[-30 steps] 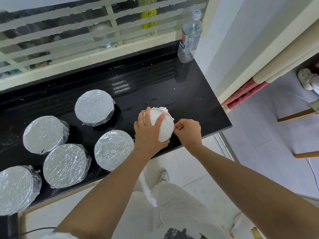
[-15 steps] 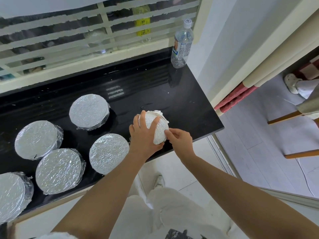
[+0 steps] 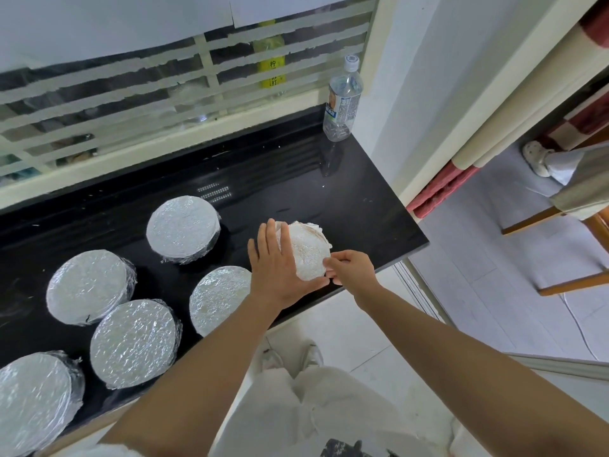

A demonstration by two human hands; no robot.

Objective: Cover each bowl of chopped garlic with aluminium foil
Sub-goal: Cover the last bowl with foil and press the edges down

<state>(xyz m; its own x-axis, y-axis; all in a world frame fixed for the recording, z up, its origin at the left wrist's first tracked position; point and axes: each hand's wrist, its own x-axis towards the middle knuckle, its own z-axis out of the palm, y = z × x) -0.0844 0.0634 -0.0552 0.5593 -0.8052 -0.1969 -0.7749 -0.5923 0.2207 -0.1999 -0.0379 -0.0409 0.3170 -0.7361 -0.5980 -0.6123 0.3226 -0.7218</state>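
1. A round bowl wrapped in crinkled silver aluminium foil point(image 3: 309, 252) sits at the near right of the glossy black countertop point(image 3: 356, 199), close to its front edge.
2. The left hand point(image 3: 280, 268) was curled over the top a second ago. Its fingers now lie straight and together, flat on the bowl's left side.
3. The right hand point(image 3: 354, 267) has slid round to the near-right rim, where thumb and fingertips pinch the foil edge.
4. Five other round foil-capped bowls point(image 3: 183, 230) stand to the left, untouched.
5. Judgement: gripping has given way to smoothing, so the last cover is nearly sealed.
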